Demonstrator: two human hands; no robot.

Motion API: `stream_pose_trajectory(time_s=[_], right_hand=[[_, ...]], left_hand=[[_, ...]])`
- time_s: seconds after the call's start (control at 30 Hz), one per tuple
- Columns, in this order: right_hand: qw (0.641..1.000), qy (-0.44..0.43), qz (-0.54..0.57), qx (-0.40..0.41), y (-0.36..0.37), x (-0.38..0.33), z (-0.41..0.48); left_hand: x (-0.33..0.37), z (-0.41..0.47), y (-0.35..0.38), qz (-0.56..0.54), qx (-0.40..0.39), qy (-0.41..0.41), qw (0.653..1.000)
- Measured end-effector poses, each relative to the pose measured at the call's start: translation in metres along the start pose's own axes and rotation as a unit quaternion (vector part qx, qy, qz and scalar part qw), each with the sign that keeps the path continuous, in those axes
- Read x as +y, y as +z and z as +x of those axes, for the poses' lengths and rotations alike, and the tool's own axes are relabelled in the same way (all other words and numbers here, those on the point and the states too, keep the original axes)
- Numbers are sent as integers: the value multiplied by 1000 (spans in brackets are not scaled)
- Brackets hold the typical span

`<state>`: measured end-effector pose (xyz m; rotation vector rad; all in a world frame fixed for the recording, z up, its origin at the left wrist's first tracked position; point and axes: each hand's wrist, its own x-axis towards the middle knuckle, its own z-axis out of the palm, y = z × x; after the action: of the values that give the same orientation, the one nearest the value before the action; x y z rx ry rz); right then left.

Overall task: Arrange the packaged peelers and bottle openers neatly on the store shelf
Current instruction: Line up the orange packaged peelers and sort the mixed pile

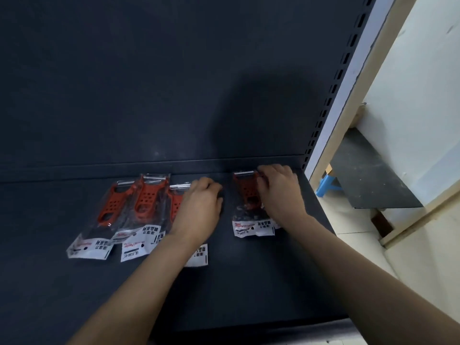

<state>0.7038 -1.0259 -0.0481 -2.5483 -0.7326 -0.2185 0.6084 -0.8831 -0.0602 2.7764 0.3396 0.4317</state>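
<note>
both bare forearms reach forward from the bottom edge, roughly parallel. left hand point(199, 207) lies palm down, fingers point(214, 189) curled under at the knuckles, wrist straight. right hand point(280, 192) sits a little farther forward, palm down too, its fingers bent and pressed low at the tips. the two hands are near each other, not touching.

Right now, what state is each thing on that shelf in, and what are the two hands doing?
Leftmost peeler pack: lying flat, tilted, label end toward the person.
Second peeler pack: flat, overlapping the leftmost one.
Third peeler pack: flat, partly under the left hand.
Right-side peeler pack: flat, apart from the others.
Left hand: resting on the third pack; grip unclear.
Right hand: on the right-side pack; grip unclear.
Shelf: dark.
</note>
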Motion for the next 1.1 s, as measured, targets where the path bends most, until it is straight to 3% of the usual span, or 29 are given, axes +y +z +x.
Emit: stream_pose_trajectory(time_s=[0.2,0.43,0.7,0.87,1.1], right_hand=[[990,-69,56,-112,25,-62,-5],[985,-30,-16,-172,53,-124,-12],[986,67,15,-154,56,-149,-10],[987,111,57,-105,41,-147,-9],[990,129,49,-5,19,-115,-2]], left_hand=[[-48,-29,-24,87,42,-129,987],[-93,-44,-32,103,51,-143,983],[-103,-36,-41,67,8,-183,981],[-103,-31,-49,-30,22,-200,979],[-75,-25,-55,-148,83,-124,978]])
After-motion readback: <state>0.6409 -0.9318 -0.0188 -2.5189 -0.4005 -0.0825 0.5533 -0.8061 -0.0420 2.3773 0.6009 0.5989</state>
